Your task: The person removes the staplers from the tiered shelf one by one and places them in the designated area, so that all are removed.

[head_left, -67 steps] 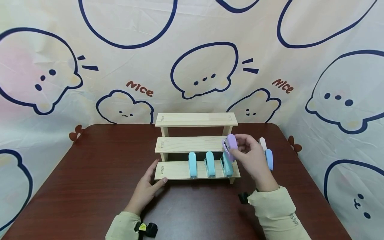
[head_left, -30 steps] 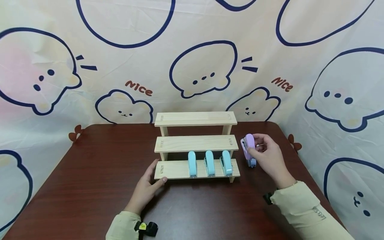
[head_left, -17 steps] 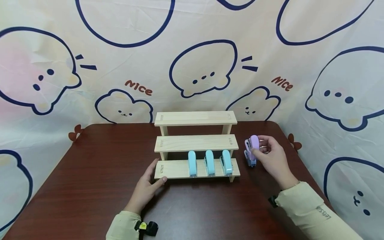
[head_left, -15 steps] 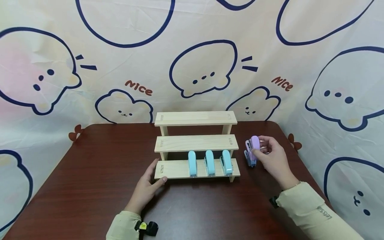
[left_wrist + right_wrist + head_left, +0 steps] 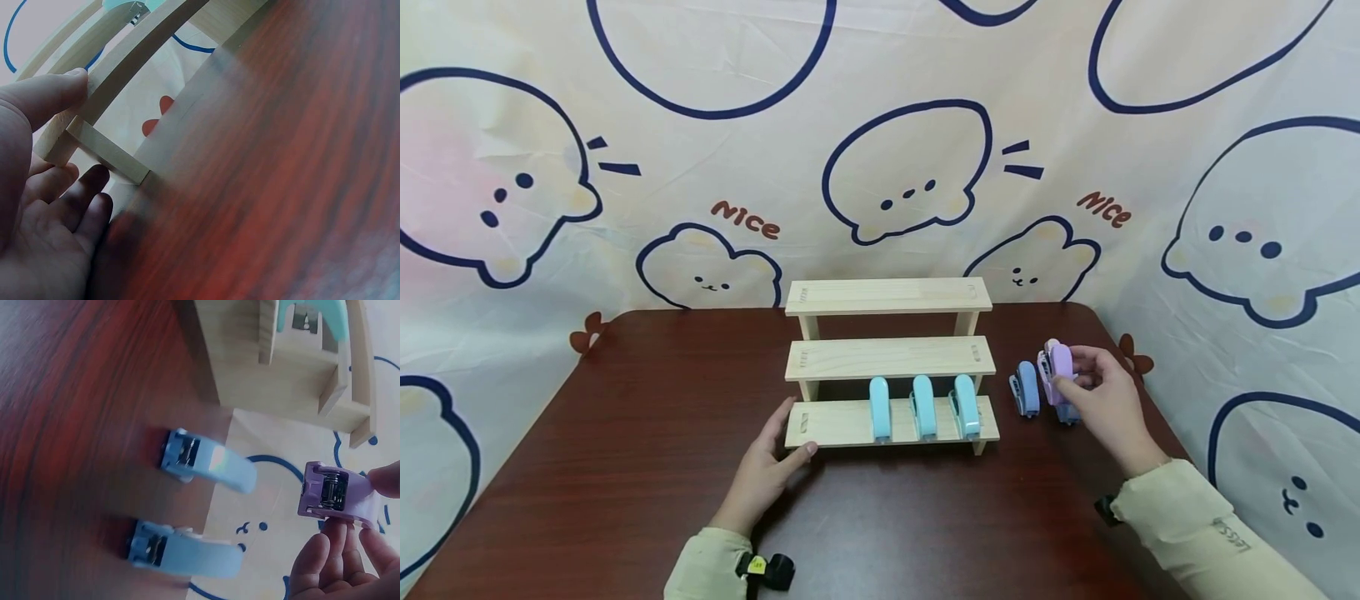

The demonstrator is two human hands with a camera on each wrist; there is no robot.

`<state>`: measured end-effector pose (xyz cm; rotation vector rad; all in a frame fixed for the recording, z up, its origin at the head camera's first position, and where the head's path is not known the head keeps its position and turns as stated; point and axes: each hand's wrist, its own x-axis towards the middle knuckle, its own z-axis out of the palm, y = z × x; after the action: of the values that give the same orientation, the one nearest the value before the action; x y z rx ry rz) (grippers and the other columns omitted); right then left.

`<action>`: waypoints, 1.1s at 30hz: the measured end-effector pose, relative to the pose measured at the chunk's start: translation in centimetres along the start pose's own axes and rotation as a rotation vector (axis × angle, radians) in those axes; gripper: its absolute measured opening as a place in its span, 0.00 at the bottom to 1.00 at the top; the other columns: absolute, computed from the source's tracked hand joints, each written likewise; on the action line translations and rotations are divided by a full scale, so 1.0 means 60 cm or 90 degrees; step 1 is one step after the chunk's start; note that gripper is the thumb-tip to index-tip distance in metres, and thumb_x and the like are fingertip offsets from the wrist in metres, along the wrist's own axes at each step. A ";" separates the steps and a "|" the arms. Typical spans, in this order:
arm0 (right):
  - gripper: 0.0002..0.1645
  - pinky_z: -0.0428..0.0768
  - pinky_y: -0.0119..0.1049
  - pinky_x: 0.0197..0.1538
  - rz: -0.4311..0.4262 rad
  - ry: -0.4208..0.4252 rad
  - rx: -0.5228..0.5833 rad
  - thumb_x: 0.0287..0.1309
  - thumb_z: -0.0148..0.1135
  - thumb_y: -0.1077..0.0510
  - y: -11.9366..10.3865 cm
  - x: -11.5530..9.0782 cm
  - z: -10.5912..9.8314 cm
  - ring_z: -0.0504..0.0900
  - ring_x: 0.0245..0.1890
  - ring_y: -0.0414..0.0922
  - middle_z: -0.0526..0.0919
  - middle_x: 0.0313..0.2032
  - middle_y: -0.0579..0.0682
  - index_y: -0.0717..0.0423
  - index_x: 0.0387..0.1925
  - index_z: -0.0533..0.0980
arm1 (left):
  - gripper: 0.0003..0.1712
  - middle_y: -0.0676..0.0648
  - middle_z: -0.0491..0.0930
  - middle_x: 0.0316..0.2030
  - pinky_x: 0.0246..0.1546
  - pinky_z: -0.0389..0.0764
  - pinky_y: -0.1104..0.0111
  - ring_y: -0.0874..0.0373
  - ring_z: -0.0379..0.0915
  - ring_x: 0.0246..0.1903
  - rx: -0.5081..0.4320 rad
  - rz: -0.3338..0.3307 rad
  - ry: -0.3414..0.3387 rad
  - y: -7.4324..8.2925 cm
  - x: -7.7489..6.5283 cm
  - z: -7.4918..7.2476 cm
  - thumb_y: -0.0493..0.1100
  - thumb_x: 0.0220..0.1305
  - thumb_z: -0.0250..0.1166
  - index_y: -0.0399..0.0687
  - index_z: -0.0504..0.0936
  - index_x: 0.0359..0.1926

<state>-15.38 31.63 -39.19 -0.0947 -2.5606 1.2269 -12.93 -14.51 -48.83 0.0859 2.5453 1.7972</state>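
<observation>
Purple stapler (image 5: 342, 495), pinched between right fingers (image 5: 378, 549)

Three staplers (image 5: 924, 408) on lowest shelf (image 5: 831, 425), more staplers (image 5: 1028, 388) to its right

Carries the purple stapler (image 5: 1059, 367) in the right hand (image 5: 1108, 400) farther right, away from the wooden shelf (image 5: 887, 357) — leaves a blue stapler (image 5: 1028, 388) in full view.
</observation>
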 end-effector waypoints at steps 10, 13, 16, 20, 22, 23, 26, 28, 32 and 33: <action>0.31 0.74 0.22 0.34 0.036 0.013 -0.009 0.65 0.65 0.52 0.023 0.000 -0.016 0.72 0.42 0.48 0.77 0.50 0.60 0.62 0.64 0.69 | 0.52 0.42 0.57 0.75 0.70 0.56 0.46 0.47 0.50 0.74 0.008 -0.001 -0.001 -0.001 0.001 -0.001 0.53 0.62 0.73 0.53 0.53 0.79; 0.32 0.75 0.22 0.34 0.048 0.011 -0.008 0.66 0.65 0.53 0.028 0.001 -0.020 0.72 0.43 0.48 0.76 0.50 0.61 0.62 0.66 0.67 | 0.52 0.42 0.57 0.76 0.70 0.56 0.46 0.46 0.50 0.74 0.009 -0.002 -0.002 -0.001 0.001 0.000 0.53 0.62 0.72 0.53 0.53 0.79; 0.33 0.76 0.21 0.34 0.060 0.010 -0.007 0.66 0.64 0.53 0.031 0.002 -0.024 0.72 0.44 0.49 0.75 0.51 0.62 0.62 0.67 0.66 | 0.52 0.42 0.57 0.76 0.70 0.56 0.46 0.46 0.50 0.74 0.011 -0.001 -0.002 -0.002 0.001 0.000 0.52 0.63 0.72 0.53 0.53 0.79; 0.33 0.76 0.21 0.34 0.072 0.007 -0.009 0.67 0.63 0.54 0.037 0.002 -0.029 0.72 0.45 0.50 0.75 0.52 0.63 0.63 0.67 0.65 | 0.52 0.42 0.58 0.75 0.69 0.58 0.46 0.46 0.52 0.74 0.013 0.000 0.000 -0.002 0.001 0.001 0.52 0.63 0.72 0.54 0.53 0.79; 0.32 0.76 0.21 0.34 0.076 0.007 -0.009 0.67 0.63 0.54 0.040 0.002 -0.031 0.72 0.45 0.51 0.75 0.52 0.63 0.63 0.67 0.65 | 0.51 0.42 0.59 0.75 0.69 0.59 0.46 0.45 0.53 0.73 0.011 0.000 -0.001 -0.002 0.001 0.001 0.51 0.63 0.72 0.54 0.53 0.79; 0.32 0.77 0.21 0.34 0.078 0.008 -0.010 0.67 0.63 0.54 0.042 0.002 -0.032 0.72 0.44 0.50 0.75 0.52 0.63 0.63 0.67 0.65 | 0.51 0.42 0.59 0.75 0.68 0.59 0.46 0.45 0.54 0.73 0.010 0.001 -0.001 -0.002 0.001 0.001 0.51 0.63 0.72 0.54 0.53 0.79; 0.32 0.77 0.21 0.34 0.082 0.010 -0.009 0.68 0.63 0.54 0.046 0.002 -0.033 0.72 0.44 0.50 0.75 0.52 0.63 0.63 0.67 0.65 | 0.52 0.42 0.59 0.75 0.69 0.59 0.46 0.45 0.53 0.73 0.005 0.000 -0.002 -0.001 0.001 0.001 0.52 0.62 0.73 0.54 0.53 0.79; 0.32 0.77 0.21 0.34 0.084 0.011 -0.010 0.68 0.63 0.54 0.049 0.002 -0.033 0.72 0.44 0.51 0.74 0.52 0.64 0.64 0.67 0.65 | 0.52 0.42 0.58 0.75 0.69 0.58 0.46 0.46 0.52 0.73 0.006 -0.001 0.000 -0.001 0.001 0.001 0.52 0.62 0.73 0.54 0.53 0.79; 0.33 0.77 0.20 0.34 0.095 0.007 -0.013 0.68 0.63 0.54 0.056 0.003 -0.034 0.72 0.45 0.52 0.74 0.53 0.65 0.64 0.68 0.64 | 0.52 0.42 0.58 0.75 0.70 0.56 0.46 0.46 0.51 0.74 0.008 -0.004 0.001 -0.001 0.001 0.000 0.52 0.62 0.73 0.53 0.53 0.79; 0.33 0.77 0.20 0.34 0.101 0.006 -0.012 0.68 0.63 0.54 0.058 0.004 -0.035 0.72 0.46 0.52 0.74 0.53 0.65 0.64 0.68 0.64 | 0.52 0.42 0.58 0.75 0.70 0.56 0.46 0.46 0.51 0.74 0.009 -0.004 0.002 -0.001 0.001 0.000 0.52 0.62 0.73 0.53 0.53 0.79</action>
<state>-15.20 35.45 -40.58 -0.3119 -2.5994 1.2537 -12.96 -14.49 -48.88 0.0758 2.5569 1.7792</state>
